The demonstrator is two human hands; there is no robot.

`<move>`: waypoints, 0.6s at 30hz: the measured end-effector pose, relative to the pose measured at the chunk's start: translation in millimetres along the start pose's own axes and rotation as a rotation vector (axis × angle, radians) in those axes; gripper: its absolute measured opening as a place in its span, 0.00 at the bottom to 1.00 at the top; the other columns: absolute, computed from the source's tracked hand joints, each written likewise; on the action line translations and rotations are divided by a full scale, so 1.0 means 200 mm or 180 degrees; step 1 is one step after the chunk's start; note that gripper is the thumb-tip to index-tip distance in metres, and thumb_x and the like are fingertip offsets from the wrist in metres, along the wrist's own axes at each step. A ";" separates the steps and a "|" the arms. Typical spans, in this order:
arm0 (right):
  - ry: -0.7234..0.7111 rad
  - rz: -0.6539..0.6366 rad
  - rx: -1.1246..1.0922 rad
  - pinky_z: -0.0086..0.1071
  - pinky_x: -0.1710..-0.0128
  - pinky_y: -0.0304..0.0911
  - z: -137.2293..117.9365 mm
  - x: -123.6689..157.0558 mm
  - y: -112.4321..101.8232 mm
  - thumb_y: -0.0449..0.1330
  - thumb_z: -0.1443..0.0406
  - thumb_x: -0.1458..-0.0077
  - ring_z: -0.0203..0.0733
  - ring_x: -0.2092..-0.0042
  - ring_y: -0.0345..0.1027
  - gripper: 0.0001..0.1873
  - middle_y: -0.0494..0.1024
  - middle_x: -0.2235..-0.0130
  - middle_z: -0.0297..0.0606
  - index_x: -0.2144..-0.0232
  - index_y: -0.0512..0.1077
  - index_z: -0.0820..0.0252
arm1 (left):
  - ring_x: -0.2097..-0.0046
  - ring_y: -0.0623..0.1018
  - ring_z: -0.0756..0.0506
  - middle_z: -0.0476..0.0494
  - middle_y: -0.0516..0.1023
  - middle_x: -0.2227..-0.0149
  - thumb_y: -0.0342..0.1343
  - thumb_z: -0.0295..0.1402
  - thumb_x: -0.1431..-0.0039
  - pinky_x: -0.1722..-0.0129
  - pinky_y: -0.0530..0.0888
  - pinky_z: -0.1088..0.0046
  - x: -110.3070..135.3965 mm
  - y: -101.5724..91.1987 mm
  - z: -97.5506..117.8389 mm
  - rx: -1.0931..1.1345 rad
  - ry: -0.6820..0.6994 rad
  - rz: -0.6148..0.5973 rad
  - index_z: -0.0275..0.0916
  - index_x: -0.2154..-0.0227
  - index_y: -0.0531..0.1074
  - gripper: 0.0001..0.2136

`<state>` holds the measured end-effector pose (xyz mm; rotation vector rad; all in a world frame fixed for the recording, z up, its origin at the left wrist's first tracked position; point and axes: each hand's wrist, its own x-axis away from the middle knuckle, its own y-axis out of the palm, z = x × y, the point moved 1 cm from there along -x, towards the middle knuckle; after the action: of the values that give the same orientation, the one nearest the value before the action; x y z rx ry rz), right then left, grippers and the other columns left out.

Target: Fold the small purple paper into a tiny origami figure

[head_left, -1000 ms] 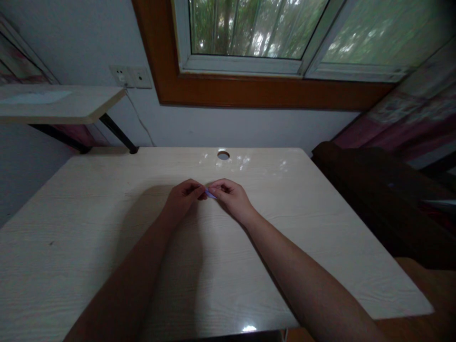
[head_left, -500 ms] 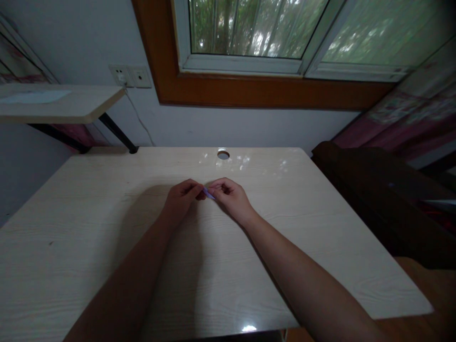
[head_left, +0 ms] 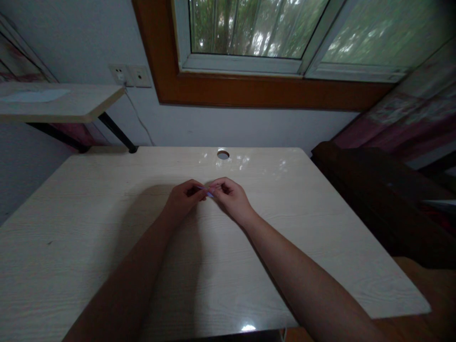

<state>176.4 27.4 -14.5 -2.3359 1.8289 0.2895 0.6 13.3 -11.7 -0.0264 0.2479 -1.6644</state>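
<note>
- A small, thin purple strip (head_left: 210,194), material unclear, sits between both hands over the pale wood-grain desk (head_left: 320,237).
- Left hand (head_left: 183,197) and right hand (head_left: 233,195): fingers pinch it from either side, likely for steady control.

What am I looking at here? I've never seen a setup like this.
There is no machine, just a person working bare-handed. The single view comes from a camera worn on the head, looking forward and down. The left hand and right hand are close together over a pale table, pinching a small purple piece between them; too little shows to tell what it is. A shelf on black legs stands at the table's far left, and a round hole sits near the back edge.
</note>
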 end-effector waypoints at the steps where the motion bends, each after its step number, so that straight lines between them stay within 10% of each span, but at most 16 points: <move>1: -0.0010 -0.0005 0.0034 0.33 0.61 0.67 0.00 0.00 0.00 0.66 0.59 0.49 0.38 0.66 0.71 0.09 0.78 0.68 0.35 0.67 0.74 0.57 | 0.69 0.79 0.47 0.46 0.80 0.72 0.63 0.41 0.48 0.66 0.75 0.72 0.00 0.00 0.00 -0.0002 -0.0002 0.0006 0.37 0.68 0.75 0.12; 18: 0.0284 -0.0103 -0.0217 0.33 0.61 0.65 0.01 -0.02 -0.01 0.66 0.60 0.50 0.37 0.66 0.71 0.08 0.78 0.68 0.34 0.68 0.75 0.58 | 0.70 0.78 0.48 0.48 0.78 0.72 0.63 0.38 0.48 0.67 0.75 0.72 -0.01 0.00 0.02 0.0286 0.0067 0.0118 0.38 0.67 0.73 0.10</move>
<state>177.2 31.4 -14.6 -2.4595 1.8466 0.2512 2.3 13.9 -7.1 0.0631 0.1882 -1.6381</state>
